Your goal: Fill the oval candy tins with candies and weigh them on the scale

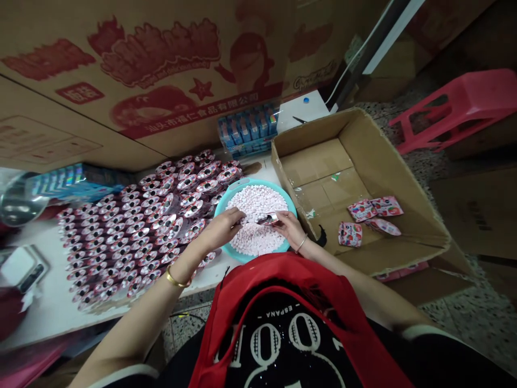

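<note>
A turquoise basin [220, 206] full of small pale pink candies [258, 243] lies in front of me. My right hand [289, 228] is closed around a small pouch [268, 218], whose opening faces left over the candies. At the basin's left side, my left hand [226, 227] has its fingers drawn together above the candies. What it holds, if anything, is too small to make out. Many red-and-white pouches [133, 231] stand upright in close rows to the left, their tops gaping.
An open cardboard box [307, 161] on the right holds several filled strawberry-print pouches [349, 234]. Blue packs [248, 129] stand behind the basin, more blue packs [84, 180] at left. A white scale [24, 267], a metal bowl [22, 199] and a pink stool [464, 105] flank the table.
</note>
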Tool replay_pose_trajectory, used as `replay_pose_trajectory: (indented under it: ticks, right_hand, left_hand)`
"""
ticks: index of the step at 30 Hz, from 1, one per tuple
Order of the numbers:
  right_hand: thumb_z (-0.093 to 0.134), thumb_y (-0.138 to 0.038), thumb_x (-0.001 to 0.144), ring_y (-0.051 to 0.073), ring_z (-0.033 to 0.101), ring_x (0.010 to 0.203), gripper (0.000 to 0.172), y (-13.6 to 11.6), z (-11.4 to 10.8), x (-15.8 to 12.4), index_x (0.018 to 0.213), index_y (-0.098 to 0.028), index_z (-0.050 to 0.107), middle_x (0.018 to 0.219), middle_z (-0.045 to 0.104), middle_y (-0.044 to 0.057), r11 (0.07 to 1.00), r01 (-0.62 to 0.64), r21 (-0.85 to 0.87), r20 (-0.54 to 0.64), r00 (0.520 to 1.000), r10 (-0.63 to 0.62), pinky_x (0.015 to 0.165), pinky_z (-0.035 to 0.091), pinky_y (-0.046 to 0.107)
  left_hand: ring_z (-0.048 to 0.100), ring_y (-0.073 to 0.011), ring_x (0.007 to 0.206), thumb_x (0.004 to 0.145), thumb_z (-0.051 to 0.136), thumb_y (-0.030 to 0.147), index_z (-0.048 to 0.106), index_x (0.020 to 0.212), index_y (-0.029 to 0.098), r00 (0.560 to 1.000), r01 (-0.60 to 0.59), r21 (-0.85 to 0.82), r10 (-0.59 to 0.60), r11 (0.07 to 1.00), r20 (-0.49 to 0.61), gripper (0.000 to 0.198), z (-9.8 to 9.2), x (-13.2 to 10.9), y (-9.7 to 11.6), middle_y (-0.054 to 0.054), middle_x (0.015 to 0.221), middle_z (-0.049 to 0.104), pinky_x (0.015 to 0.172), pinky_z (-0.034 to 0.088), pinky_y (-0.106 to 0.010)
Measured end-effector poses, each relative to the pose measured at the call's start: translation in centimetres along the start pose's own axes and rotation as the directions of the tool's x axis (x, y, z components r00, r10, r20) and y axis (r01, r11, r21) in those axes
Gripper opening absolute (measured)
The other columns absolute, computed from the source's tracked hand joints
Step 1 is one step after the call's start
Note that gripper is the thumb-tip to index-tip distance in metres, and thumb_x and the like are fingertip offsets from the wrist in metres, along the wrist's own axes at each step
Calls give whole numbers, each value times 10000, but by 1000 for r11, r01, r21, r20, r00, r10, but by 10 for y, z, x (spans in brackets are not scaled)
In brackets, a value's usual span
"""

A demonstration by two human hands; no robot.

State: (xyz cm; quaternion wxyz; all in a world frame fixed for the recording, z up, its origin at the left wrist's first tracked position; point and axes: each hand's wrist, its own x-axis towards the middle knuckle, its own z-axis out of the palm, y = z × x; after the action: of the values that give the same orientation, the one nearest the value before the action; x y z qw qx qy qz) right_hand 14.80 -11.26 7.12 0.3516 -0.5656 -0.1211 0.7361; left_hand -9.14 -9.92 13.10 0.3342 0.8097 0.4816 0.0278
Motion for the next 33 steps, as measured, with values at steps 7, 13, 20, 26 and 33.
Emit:
replay_pose_trajectory:
  ticks: [7, 13, 20, 26, 33]
  right_hand:
    - [800, -418, 578, 109, 593, 716, 448, 3, 6, 1, 885, -241, 526, 757, 619, -51, 1000, 20, -8, -20, 1000, -21, 672, 474, 239]
    - [790, -420, 578, 107, 587, 703, 424, 3, 5, 2, 862, -242, 529, 760, 614, -53, 1000, 14, -1, -8, 1000, -14, 689, 488, 255]
    - [779, -369, 578, 119, 603, 690, 400, 4, 3, 2, 863, -239, 531, 759, 626, -50, 999, -18, -31, 31, 999, 19, 653, 485, 259]
    - [751, -267, 592, 144, 618, 761, 308, 7, 20, -15, 816, -232, 542, 764, 640, -46, 996, -61, -59, 168, 983, 71, 732, 501, 301]
    - [758, -388, 685, 183, 616, 997, 427, -3, 48, -29, 1068, -315, 585, 1072, 652, -1, 983, -115, -145, 364, 917, 161, 856, 497, 344]
  left_hand:
    - [591, -216, 859, 889, 403, 76, 603, 979, 151, 973, 114, 474, -195, 873, 126, 231, -12, 15, 60, -96, 939, 595, 709, 463, -320]
    - [585, -232, 863, 887, 409, 85, 612, 976, 153, 980, 89, 512, -168, 854, 109, 232, -26, 11, 77, -103, 946, 582, 708, 480, -347]
    - [580, -194, 891, 848, 544, 248, 531, 1087, 184, 975, 185, 66, -175, 980, -140, 248, -2, -8, 40, -71, 1017, 567, 751, 490, -316]
    - [561, -206, 896, 834, 591, 401, 515, 1103, 182, 966, 124, -135, -151, 983, -208, 355, 50, -15, 37, -80, 986, 583, 771, 472, -334]
    - [533, -157, 838, 883, 548, 390, 530, 1066, 198, 909, 115, -143, -162, 983, -384, 266, 8, -54, 10, -43, 924, 574, 742, 439, -285]
